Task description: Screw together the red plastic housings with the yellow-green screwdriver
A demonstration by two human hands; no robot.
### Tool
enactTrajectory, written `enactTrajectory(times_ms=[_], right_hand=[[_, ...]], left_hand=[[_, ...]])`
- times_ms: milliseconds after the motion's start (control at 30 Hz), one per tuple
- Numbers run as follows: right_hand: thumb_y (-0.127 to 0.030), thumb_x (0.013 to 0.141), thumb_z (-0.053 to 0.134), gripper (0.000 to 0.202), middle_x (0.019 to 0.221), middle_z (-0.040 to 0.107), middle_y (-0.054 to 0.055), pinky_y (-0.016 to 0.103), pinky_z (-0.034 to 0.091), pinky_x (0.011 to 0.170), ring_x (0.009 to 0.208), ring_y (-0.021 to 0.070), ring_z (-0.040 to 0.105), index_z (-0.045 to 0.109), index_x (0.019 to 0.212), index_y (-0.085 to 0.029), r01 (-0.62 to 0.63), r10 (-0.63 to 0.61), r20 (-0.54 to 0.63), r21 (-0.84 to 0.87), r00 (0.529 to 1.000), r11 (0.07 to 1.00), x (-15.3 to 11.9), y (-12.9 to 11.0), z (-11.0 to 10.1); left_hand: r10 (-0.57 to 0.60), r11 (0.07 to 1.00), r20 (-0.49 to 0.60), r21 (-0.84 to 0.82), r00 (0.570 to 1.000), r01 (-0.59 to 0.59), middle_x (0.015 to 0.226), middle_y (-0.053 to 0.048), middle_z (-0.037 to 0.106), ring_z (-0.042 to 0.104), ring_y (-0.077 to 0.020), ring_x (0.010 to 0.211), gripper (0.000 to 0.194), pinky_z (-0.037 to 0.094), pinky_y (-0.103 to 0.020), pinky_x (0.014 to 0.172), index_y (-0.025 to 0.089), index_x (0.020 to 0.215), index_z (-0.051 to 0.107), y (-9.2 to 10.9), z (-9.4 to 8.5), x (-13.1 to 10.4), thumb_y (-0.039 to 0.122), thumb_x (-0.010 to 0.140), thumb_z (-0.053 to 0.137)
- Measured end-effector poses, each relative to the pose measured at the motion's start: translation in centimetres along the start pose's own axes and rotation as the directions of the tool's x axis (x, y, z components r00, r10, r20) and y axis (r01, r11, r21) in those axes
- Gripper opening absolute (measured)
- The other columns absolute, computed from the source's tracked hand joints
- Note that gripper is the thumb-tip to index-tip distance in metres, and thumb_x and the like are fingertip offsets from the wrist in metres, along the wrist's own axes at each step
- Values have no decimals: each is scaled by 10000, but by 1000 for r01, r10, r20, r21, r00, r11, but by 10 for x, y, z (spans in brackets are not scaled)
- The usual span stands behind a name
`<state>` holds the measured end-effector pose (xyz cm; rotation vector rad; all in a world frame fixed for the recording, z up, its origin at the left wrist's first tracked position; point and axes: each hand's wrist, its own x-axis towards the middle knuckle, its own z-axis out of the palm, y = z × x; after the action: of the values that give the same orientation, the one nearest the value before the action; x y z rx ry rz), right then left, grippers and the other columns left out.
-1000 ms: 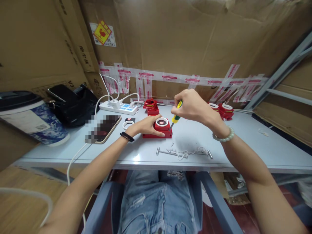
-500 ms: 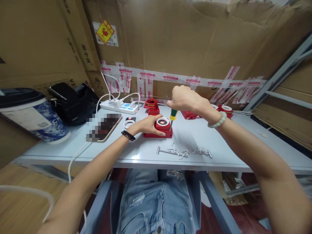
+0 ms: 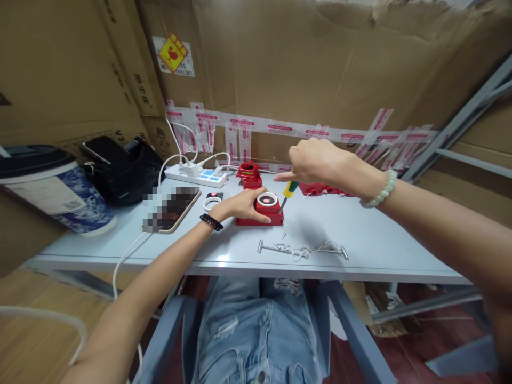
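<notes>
My left hand [image 3: 247, 205] is closed around the side of a red housing [image 3: 260, 220], pressing it to the table. A white ring [image 3: 267, 199] with a dark round centre sits on top of that housing. Above its right side, my right hand [image 3: 310, 162] grips the handle of a yellow and green screwdriver [image 3: 288, 190], with the index finger stretched out to the left. The screwdriver leans, its shaft running down to the housing's right corner. In front lie a few small screws [image 3: 283, 246] beside a thin metal bar [image 3: 276, 249] with white string [image 3: 300, 253].
Behind stand another red part [image 3: 248, 175] and a white power strip [image 3: 196, 175]. More red parts [image 3: 320, 189] lie partly behind my right arm. To the left are a phone [image 3: 176, 210], a loose white ring [image 3: 212, 203], a black bag [image 3: 128, 170] and a large cup [image 3: 64, 192].
My right hand has shifted right and turned, its index finger now extended. The screwdriver has tilted further to the right. My left hand and the housing have stayed put.
</notes>
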<state>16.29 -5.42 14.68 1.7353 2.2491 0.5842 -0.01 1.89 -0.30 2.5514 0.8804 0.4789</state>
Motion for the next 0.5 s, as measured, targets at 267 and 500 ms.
enactTrajectory(times_ms=[267, 500], right_hand=[[-502, 865, 531, 397, 726, 651, 130, 349, 381, 594, 717, 240, 609, 682, 870, -135, 28, -26, -17, 94, 1000, 995, 4, -2, -1], [-351, 888, 542, 230, 913, 642, 104, 332, 368, 713, 824, 195, 545, 647, 927, -150, 374, -369, -162, 4, 915, 927, -22, 7, 3]], left_hand=[[-39, 999, 11, 36, 999, 39, 967, -70, 642, 596, -271, 870, 617, 429, -327, 724, 193, 1028, 508, 1, 1, 1, 628, 631, 694], [-17, 999, 104, 33, 994, 14, 1384, -126, 505, 489, -329, 1230, 923, 380, -391, 982, 224, 1375, 385, -18, -1, 8, 616, 610, 722]])
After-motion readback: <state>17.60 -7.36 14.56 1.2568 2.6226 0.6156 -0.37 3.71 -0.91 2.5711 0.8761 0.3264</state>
